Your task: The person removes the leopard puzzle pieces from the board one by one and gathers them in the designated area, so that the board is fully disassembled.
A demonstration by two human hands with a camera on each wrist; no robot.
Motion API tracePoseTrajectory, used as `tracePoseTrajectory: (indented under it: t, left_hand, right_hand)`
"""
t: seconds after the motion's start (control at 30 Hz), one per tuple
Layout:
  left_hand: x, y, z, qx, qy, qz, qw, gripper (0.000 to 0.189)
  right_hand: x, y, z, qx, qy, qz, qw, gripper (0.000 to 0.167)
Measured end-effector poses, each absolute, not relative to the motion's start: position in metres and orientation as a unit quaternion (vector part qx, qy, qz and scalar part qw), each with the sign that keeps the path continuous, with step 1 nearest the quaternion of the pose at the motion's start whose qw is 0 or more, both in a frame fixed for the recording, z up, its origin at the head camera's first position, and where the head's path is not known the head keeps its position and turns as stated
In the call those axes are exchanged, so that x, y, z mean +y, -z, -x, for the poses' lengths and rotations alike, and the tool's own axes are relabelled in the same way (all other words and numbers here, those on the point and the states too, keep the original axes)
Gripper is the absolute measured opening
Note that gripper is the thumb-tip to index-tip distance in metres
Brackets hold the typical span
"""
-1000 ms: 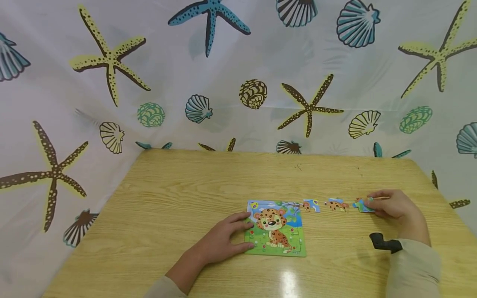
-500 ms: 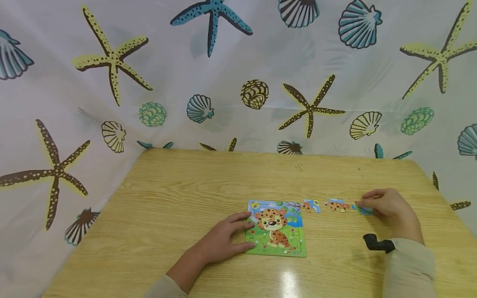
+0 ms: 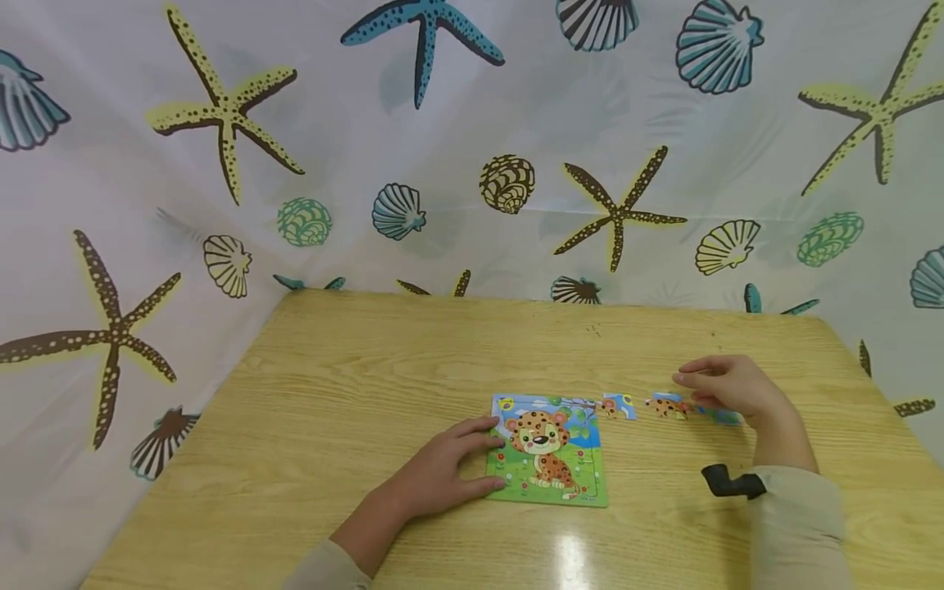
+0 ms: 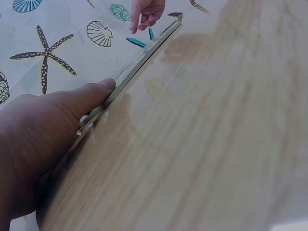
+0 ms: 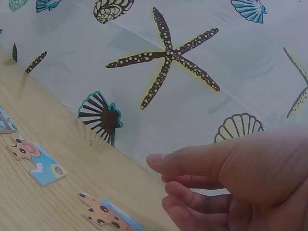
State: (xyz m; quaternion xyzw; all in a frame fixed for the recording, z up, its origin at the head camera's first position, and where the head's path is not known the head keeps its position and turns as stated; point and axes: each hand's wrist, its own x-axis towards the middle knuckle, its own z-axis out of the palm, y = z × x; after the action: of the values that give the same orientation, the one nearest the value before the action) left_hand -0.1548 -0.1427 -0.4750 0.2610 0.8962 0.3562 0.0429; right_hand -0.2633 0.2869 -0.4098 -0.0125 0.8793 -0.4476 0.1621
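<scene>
my left hand [image 3: 448, 475] lies relaxed, touching the left edge of the board [image 3: 547, 463] on the table [image 3: 369, 352]; my right hand [image 3: 741, 391], fingers loosely bent and grasping nothing, hangs near the middle piece [image 3: 666, 406]. 1 second ago it was at the far-right piece [image 3: 727, 418]; now it's off, so i judge that piece set down. i count 2 hands, 1 board, 3 loose pieces right of the board
</scene>
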Motion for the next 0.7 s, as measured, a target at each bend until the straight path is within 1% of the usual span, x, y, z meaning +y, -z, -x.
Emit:
tracePoseTrajectory:
  t: [0.4, 0.53, 0.7]
  left_hand:
    - [-0.142, 0.473, 0.154, 0.896, -0.357, -0.258, 0.046, 0.055]
    - [-0.142, 0.473, 0.155, 0.896, -0.359, -0.257, 0.047, 0.055]
    - [-0.142, 0.475, 0.156, 0.899, -0.354, -0.255, 0.049, 0.056]
  right_hand:
    - [0.247, 0.401, 0.262, 0.870, 0.459, 0.076, 0.163, 0.054]
    - [0.234, 0.400, 0.261, 0.864, 0.465, 0.089, 0.170, 0.050]
    - [0.219, 0.400, 0.260, 0.851, 0.479, 0.114, 0.183, 0.049]
